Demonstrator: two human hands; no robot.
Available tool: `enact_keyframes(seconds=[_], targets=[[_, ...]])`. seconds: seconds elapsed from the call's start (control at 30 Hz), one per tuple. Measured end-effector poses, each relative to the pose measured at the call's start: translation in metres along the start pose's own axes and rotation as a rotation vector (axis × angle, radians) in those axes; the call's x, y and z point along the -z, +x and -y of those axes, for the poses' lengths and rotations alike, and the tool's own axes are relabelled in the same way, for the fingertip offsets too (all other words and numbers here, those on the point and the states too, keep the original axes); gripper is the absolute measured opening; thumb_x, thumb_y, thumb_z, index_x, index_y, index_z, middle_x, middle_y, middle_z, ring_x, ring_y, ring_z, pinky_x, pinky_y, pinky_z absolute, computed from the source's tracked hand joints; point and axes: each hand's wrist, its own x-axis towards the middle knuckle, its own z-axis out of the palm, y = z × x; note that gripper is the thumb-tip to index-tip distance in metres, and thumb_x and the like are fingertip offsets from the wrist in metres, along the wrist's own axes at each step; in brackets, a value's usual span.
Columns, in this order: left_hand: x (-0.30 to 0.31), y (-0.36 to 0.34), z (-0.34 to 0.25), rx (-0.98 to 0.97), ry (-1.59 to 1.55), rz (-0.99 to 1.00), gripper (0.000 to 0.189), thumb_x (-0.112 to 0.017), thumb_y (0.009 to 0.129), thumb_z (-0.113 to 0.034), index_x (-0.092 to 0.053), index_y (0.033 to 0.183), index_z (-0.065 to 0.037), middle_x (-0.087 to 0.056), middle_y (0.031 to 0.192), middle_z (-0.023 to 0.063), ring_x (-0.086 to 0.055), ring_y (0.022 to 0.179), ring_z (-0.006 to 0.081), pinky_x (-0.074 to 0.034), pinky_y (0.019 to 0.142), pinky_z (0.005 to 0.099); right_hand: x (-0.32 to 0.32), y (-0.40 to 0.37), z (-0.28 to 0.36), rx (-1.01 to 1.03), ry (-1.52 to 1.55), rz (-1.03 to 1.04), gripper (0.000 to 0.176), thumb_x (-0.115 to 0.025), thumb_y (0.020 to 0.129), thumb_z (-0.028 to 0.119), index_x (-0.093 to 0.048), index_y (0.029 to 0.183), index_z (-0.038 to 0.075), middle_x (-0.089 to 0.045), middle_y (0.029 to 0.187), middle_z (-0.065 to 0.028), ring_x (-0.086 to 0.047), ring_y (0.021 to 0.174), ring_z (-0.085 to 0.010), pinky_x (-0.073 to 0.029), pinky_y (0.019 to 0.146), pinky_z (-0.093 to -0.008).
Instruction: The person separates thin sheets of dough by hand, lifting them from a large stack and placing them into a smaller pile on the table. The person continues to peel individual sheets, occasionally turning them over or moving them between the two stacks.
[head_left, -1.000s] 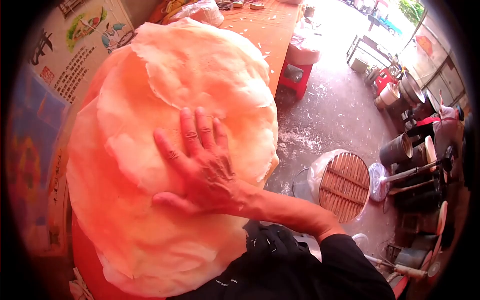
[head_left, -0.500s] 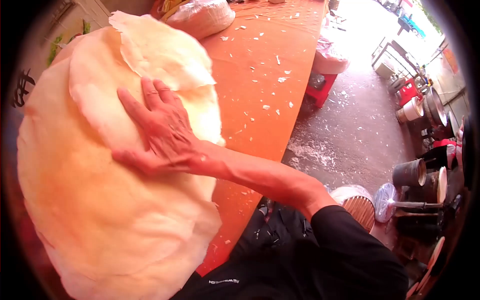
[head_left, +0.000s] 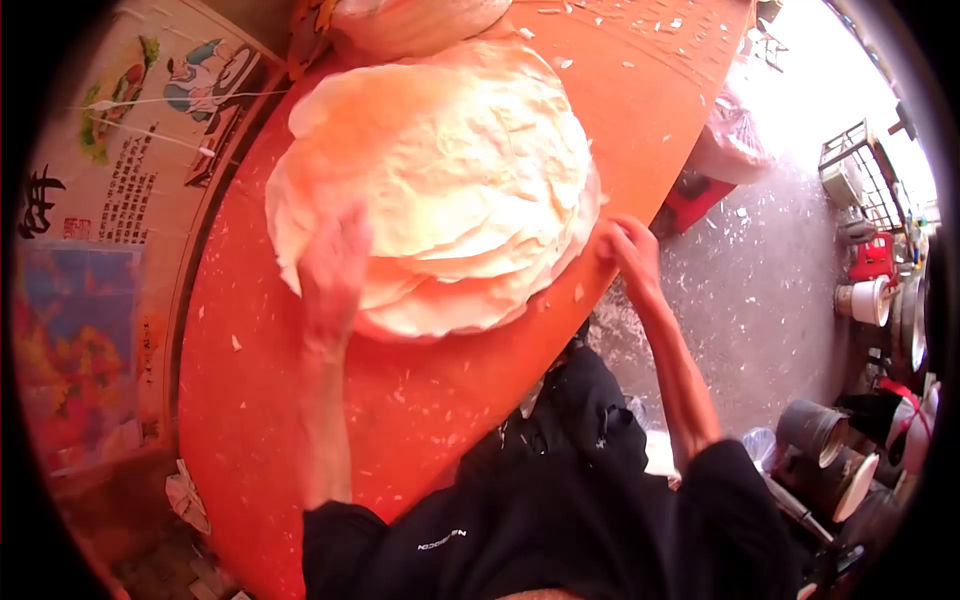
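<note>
A stack of large, thin, round flatbreads [head_left: 450, 170] lies on the orange table, pale and creased, with ragged overlapping edges at the near side. My left hand [head_left: 335, 265] is over the stack's left near edge; motion smears its fingers. At the right edge of the stack is my right hand [head_left: 630, 252], its fingers curled together. Whether a flatbread's rim is pinched in them cannot be made out.
White flakes are scattered over the orange table [head_left: 420, 400]. A filled bag [head_left: 425, 25] sits behind the stack. Posters [head_left: 130, 150] cover the wall at left. To the right, a plastic-wrapped bundle [head_left: 735, 140] rests on a red stool, and buckets [head_left: 812, 432] line the floor.
The flatbreads, which were large and close in view, now lie farther away on the table. My right hand has gone from flat on top to the right edge. My left hand has come into view.
</note>
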Motion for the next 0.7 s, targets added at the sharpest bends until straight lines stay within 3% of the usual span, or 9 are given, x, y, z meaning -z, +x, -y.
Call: enact_keyframes(seconds=[0.03, 0.1, 0.2, 0.3, 0.37, 0.43, 0.57, 0.63, 0.7], targets=[[-0.017, -0.009, 0.02, 0.026, -0.028, -0.012, 0.034, -0.057, 0.096, -0.02, -0.059, 0.121, 0.002, -0.062, 0.108, 0.0053, -0.055, 0.106, 0.0128, -0.042, 0.095, 0.0273, 0.026, -0.01, -0.003, -0.058, 0.17, -0.09, 0.027, -0.054, 0.094, 0.011, -0.059, 0.116, -0.004, -0.066, 0.087, -0.0096, -0.063, 0.069, -0.0129, -0.053, 0.063, -0.0256], [-0.052, -0.029, 0.035, 0.19, -0.127, -0.063, 0.027, -0.059, 0.094, -0.014, -0.06, 0.115, 0.003, -0.063, 0.106, 0.0059, -0.058, 0.103, 0.0131, -0.044, 0.093, 0.0267, 0.072, -0.023, -0.002, -0.067, 0.035, -0.15, 0.028, -0.055, 0.095, 0.014, -0.058, 0.118, -0.002, -0.065, 0.088, -0.01, -0.063, 0.071, -0.0143, -0.055, 0.064, -0.027], [-0.078, -0.06, 0.057, 0.16, 0.031, -0.172, 0.027, -0.061, 0.09, -0.008, -0.06, 0.113, 0.006, -0.066, 0.103, 0.0106, -0.063, 0.095, 0.0149, -0.052, 0.084, 0.028, 0.106, -0.018, -0.006, -0.064, -0.017, -0.22, 0.022, -0.057, 0.094, 0.01, -0.061, 0.112, -0.002, -0.067, 0.087, -0.0093, -0.063, 0.07, -0.0124, -0.053, 0.063, -0.0243], [-0.077, -0.082, 0.064, 0.254, 0.129, -0.184, 0.028, -0.061, 0.092, -0.009, -0.06, 0.116, 0.004, -0.065, 0.104, 0.0087, -0.062, 0.098, 0.014, -0.051, 0.085, 0.0269, 0.096, -0.005, 0.021, 0.045, -0.081, -0.243, 0.02, -0.058, 0.093, 0.009, -0.062, 0.109, -0.001, -0.067, 0.084, -0.0069, -0.062, 0.069, -0.0107, -0.052, 0.063, -0.0235], [-0.071, -0.096, 0.073, 0.373, -0.018, -0.226, 0.029, -0.06, 0.093, -0.011, -0.058, 0.118, 0.004, -0.064, 0.104, 0.0105, -0.062, 0.093, 0.0151, -0.052, 0.083, 0.0282, 0.061, -0.008, 0.05, 0.046, -0.13, -0.215, 0.014, -0.061, 0.091, 0.007, -0.065, 0.103, 0.0, -0.066, 0.082, -0.0042, -0.061, 0.07, -0.0092, -0.051, 0.063, -0.0247], [-0.072, -0.102, 0.081, 0.448, -0.361, -0.33, 0.031, -0.059, 0.094, -0.01, -0.055, 0.12, 0.005, -0.064, 0.101, 0.0112, -0.063, 0.089, 0.0146, -0.053, 0.081, 0.0282, 0.023, -0.002, 0.071, 0.433, -0.292, 0.012, 0.011, -0.065, 0.086, 0.004, -0.067, 0.097, 0.002, -0.068, 0.08, -0.0062, -0.063, 0.068, -0.013, -0.05, 0.062, -0.026], [-0.082, -0.105, 0.079, 0.553, -0.59, -0.405, 0.035, -0.059, 0.095, -0.012, -0.051, 0.124, 0.005, -0.063, 0.1, 0.012, -0.063, 0.09, 0.0168, -0.053, 0.084, 0.0302, -0.071, 0.013, 0.11, 0.901, -0.594, 0.425, 0.028, -0.075, 0.074, 0.008, -0.067, 0.101, 0.004, -0.066, 0.088, -0.0122, -0.064, 0.08, -0.0267, -0.051, 0.071, -0.0344], [-0.086, -0.113, 0.079, 0.479, -0.56, -0.382, 0.037, -0.058, 0.096, -0.016, -0.05, 0.125, 0.006, -0.063, 0.103, 0.0149, -0.064, 0.09, 0.0188, -0.053, 0.082, 0.0305, -0.116, 0.025, 0.11, 1.044, -0.719, 0.509, 0.037, -0.078, 0.069, 0.014, -0.066, 0.103, 0.005, -0.065, 0.099, -0.0113, -0.06, 0.095, -0.0304, -0.049, 0.079, -0.0406], [-0.08, -0.125, 0.072, 0.455, -0.567, -0.406, 0.036, -0.057, 0.096, -0.016, -0.05, 0.125, 0.005, -0.063, 0.103, 0.015, -0.064, 0.091, 0.0192, -0.053, 0.082, 0.0305, -0.146, 0.03, 0.103, 1.098, -0.896, 0.492, 0.044, -0.079, 0.068, 0.02, -0.065, 0.107, 0.006, -0.062, 0.108, -0.0109, -0.056, 0.103, -0.0299, -0.048, 0.084, -0.0413]])
